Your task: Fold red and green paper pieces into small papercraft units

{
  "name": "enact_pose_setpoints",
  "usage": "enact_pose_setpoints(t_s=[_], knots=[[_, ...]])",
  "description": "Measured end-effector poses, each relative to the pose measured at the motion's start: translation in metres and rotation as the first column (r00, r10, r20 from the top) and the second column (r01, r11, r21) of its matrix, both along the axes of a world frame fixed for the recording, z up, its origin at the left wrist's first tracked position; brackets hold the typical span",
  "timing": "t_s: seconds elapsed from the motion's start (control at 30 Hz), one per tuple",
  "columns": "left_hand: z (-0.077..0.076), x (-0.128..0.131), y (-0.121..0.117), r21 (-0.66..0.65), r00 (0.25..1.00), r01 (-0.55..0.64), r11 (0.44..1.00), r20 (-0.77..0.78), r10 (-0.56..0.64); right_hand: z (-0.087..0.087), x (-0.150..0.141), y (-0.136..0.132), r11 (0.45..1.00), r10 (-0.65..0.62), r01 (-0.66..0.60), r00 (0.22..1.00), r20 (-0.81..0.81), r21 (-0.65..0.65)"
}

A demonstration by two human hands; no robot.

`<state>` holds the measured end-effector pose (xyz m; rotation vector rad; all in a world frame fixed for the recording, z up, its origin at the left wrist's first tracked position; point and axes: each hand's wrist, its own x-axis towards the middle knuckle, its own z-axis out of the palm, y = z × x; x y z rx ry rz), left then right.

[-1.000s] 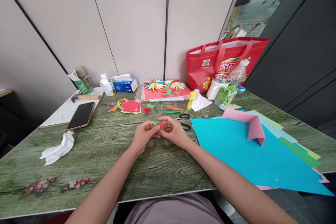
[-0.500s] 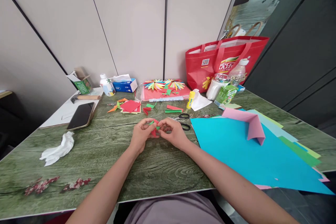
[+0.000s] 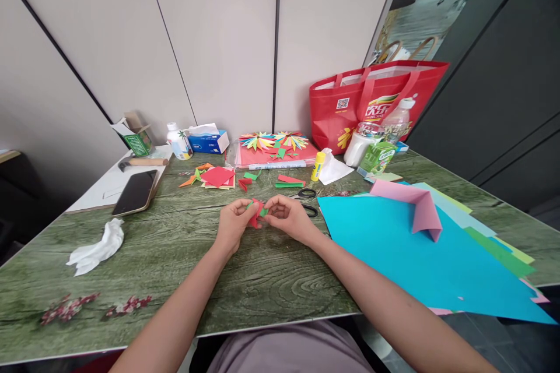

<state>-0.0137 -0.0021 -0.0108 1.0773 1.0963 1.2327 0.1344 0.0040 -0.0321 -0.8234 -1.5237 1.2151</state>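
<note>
Between my two hands is a small folded paper piece [image 3: 255, 218] in red and green. My left hand [image 3: 233, 221] pinches its left side with thumb and fingers. On the other side, my right hand [image 3: 286, 217] has thumb and fingertips closed at the green edge of the same piece. Fingers cover part of it, so its full shape is hidden. Scissors [image 3: 310, 210] with black handles lie just behind my right hand. Beyond the hands are a folded red strip [image 3: 245, 185], red and green strips [image 3: 291, 182] and a stack of red paper squares [image 3: 217, 176].
Large blue paper [image 3: 394, 245] covers the table's right side, with a folded pink sheet [image 3: 411, 201] on it. A glue stick [image 3: 318, 166] stands behind the scissors. At left lie a phone [image 3: 135, 192], crumpled tissue [image 3: 97, 247] and a hammer [image 3: 144, 162]. A red bag [image 3: 332, 113] stands at back.
The red and green paper has turned slightly between my fingers, showing more of its red face and green edge. My right fingers have shifted a little; everything else stays put.
</note>
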Motion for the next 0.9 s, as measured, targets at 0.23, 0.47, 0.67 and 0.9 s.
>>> enact_pose_setpoints(t_s=[0.23,0.47,0.67,0.9], knots=[[0.002,0.001,-0.001,0.052,1.0,-0.012,0.999,-0.009,0.013,-0.001,0.0,0.001,0.999,-0.004,0.001,0.998,-0.067,-0.041],[0.003,0.001,-0.001,0.04,1.0,-0.001,0.999,0.023,0.0,0.005,-0.001,0.0,0.997,-0.038,0.031,0.995,-0.089,-0.073],[0.003,0.001,-0.002,0.073,0.999,0.02,0.997,-0.028,-0.018,0.001,-0.001,0.001,0.987,-0.146,0.139,0.986,-0.079,-0.079],[-0.008,0.003,-0.004,0.166,0.993,0.017,0.986,-0.121,0.003,-0.002,-0.001,-0.001,0.93,-0.36,0.358,0.933,0.001,0.076]])
